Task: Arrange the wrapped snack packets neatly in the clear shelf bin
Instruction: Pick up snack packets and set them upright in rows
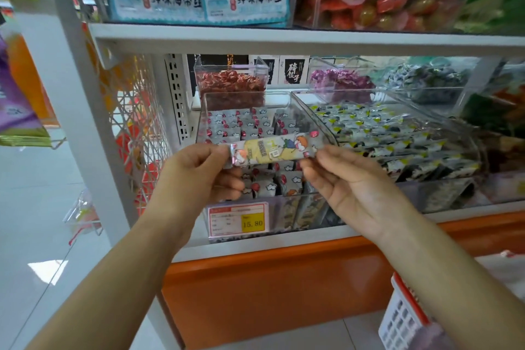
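A long wrapped snack packet [274,149] with a cartoon print is held level above the clear shelf bin [292,202]. My left hand [199,173] pinches its left end and my right hand [346,179] pinches its right end. Inside the bin stand several matching packets [241,125] in rows, silver with red and white marks. The hands and the held packet hide the middle of the bin.
A second clear bin [431,196] of dark and yellow packets sits to the right. Bins of red [230,81] and purple sweets [338,79] stand behind. A price tag [238,222] hangs on the bin front. A white basket [403,318] is at lower right.
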Demonstrator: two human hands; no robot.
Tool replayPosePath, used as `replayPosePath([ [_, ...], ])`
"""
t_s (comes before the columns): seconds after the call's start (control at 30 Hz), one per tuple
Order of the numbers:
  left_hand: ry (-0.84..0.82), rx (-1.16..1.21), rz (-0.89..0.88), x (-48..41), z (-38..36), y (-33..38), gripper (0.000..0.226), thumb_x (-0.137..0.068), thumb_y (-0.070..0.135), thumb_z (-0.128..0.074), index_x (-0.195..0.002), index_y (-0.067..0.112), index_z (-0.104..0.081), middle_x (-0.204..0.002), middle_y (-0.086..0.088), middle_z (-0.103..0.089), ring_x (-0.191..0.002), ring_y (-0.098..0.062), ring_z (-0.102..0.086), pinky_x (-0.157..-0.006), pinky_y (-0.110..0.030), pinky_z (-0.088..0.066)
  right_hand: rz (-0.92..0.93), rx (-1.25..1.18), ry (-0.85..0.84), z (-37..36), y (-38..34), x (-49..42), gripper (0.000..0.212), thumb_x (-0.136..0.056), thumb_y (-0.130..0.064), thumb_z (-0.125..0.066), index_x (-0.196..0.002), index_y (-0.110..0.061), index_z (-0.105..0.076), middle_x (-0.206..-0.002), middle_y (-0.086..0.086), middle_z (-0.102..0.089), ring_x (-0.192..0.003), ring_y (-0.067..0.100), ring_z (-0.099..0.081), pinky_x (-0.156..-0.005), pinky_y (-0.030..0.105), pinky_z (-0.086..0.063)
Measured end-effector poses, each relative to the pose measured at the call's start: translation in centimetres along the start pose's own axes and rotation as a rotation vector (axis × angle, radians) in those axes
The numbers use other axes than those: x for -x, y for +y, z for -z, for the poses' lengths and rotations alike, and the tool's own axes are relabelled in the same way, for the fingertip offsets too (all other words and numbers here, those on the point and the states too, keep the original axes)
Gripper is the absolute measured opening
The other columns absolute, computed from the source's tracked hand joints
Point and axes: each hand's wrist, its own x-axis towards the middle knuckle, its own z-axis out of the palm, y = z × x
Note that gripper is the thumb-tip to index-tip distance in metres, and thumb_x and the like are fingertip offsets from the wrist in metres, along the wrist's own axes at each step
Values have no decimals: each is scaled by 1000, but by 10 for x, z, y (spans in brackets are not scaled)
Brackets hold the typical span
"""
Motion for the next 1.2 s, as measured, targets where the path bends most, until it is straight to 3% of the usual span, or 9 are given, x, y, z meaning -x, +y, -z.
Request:
replayPosePath([
  [0.07, 39, -42, 0, 0, -1, -1, 23, -95, 20, -49, -84, 7, -64, -58, -4, -66, -45, -11, -59, -44, -20, -50, 4, 7, -5, -1, 2, 1, 22, -66, 1, -60, -87, 3, -67, -74, 14, -71, -67, 18, -71, -56, 19, -55],
  [0.2, 31, -31, 24, 2, -1, 0, 25, -95, 19, -48, -78, 4, -58, -51, -2, -62, -40, -10, -54, -41, -19, -48, 32, -10, -7, -5, 3, 2, 20, -65, 3, -59, -82, 2, -70, -75, 14, -72, -68, 18, -71, -57, 19, -55],
  [0.53, -163, 110, 69, 4, -1, 7, 12, -86, -2, -51, -77, 1, -59, -60, -9, -68, -52, -11, -65, -48, -15, -51, 49, -47, 157, -1, 0, -2, 11, -87, 8, -51, -91, 2, -59, -66, 13, -70, -61, 20, -70, -53, 22, -55],
  [0.63, -161, -19, 1, 4, 0, 4, 11, -86, -4, -53, -80, 2, -60, -65, -12, -70, -58, -16, -69, -51, -17, -53, 67, 67, 137, -2, -1, -2, 10, -87, -9, -58, -89, 0, -61, -67, 13, -70, -62, 22, -70, -53, 25, -56],
  [0.73, -155, -108, -71, 5, 0, 1, 12, -88, -5, -53, -84, 4, -59, -69, -13, -71, -64, -20, -71, -54, -18, -54, 117, 260, 121, -1, -2, 0, 24, -72, -25, -67, -79, -3, -60, -75, 13, -66, -63, 22, -69, -56, 24, -56],
  [0.87, -129, -40, -66, 3, 3, 2, 22, -90, -6, -49, -92, 12, -62, -80, -12, -72, -73, -21, -71, -60, -20, -55, 145, 307, 73, 0, 0, -1, 6, -84, 1, -61, -89, -2, -59, -90, 16, -65, -73, 21, -70, -61, 24, -56],
  [0.93, -143, -4, -51, 3, 3, 3, 21, -87, -3, -55, -96, 14, -63, -91, -11, -71, -80, -23, -71, -64, -22, -56, 152, 350, 39, 0, 2, -1, 17, -86, 9, -54, -98, -2, -61, -101, 16, -65, -82, 21, -71, -65, 24, -57],
  [1.07, -130, -113, -105, 4, 1, 3, 26, -82, 16, -64, -108, 18, -62, -91, -6, -72, -80, -16, -71, -67, -20, -56, 177, 441, -32, -1, 5, -1, 27, -88, 9, -52, -101, -9, -68, -105, 14, -68, -89, 21, -70, -70, 25, -57],
  [1.2, -140, -186, -122, 5, 1, 4, 26, -83, 15, -63, -109, 16, -65, -89, -5, -72, -79, -14, -71, -66, -16, -54, 211, 482, -21, -1, 4, -1, 14, -85, -2, -62, -91, -9, -72, -97, 17, -70, -89, 24, -70, -68, 26, -57],
])
